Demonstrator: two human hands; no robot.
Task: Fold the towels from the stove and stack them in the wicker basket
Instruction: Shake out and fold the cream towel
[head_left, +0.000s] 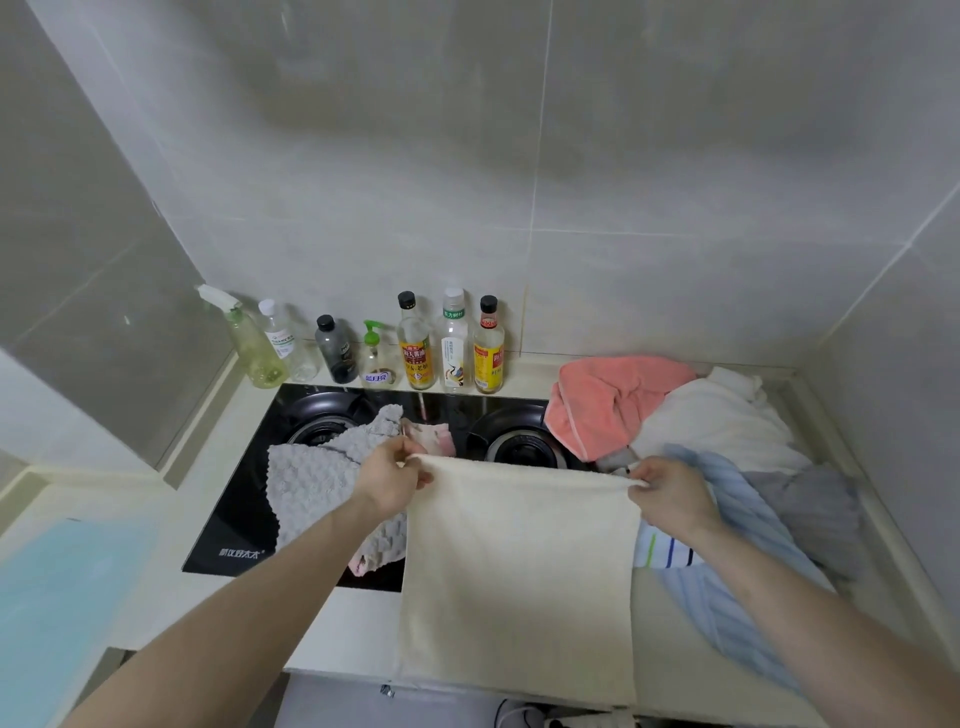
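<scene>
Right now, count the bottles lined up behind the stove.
7, in a row along the wall: spray bottle, clear bottle, dark bottle, pump bottle, then three tall sauce bottles.

Pale grey tiled walls (571, 156) meet in corners on both sides and rise behind a cream countertop (332, 639). A row of bottles (415, 343) stands along the back wall, beyond the hands. A light blue mat (57, 587) lies on the counter well left of the hands. Lighting is soft and even.

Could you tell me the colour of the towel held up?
Cream towel, plain; head view shows it.
</scene>
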